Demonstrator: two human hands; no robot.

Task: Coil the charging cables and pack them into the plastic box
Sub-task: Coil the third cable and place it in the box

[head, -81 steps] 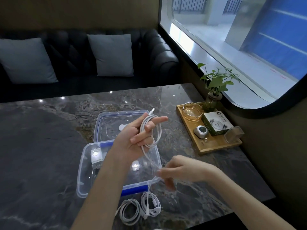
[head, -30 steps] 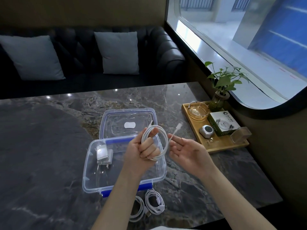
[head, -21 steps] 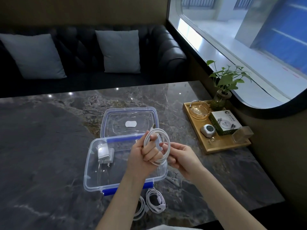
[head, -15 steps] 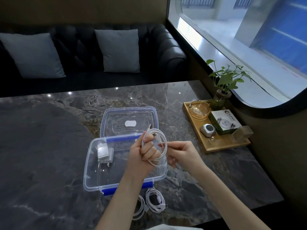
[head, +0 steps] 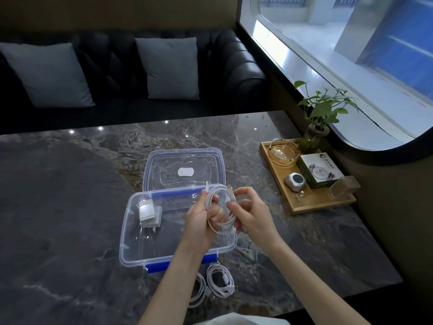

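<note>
Head view: my left hand (head: 202,221) grips the coiled cable (head: 220,207); right hand (head: 249,214) fingers pinch its plug end; light, springy, so I'd hold across the loops over the plastic box (head: 131,233).

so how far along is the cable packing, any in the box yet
No cables are in the plastic box yet; only a white charger plug is. Two coiled cables lie on the table in front of it. The left hand holds a third cable, nearly coiled, while the right hand pinches its end. All three need packing.
</note>
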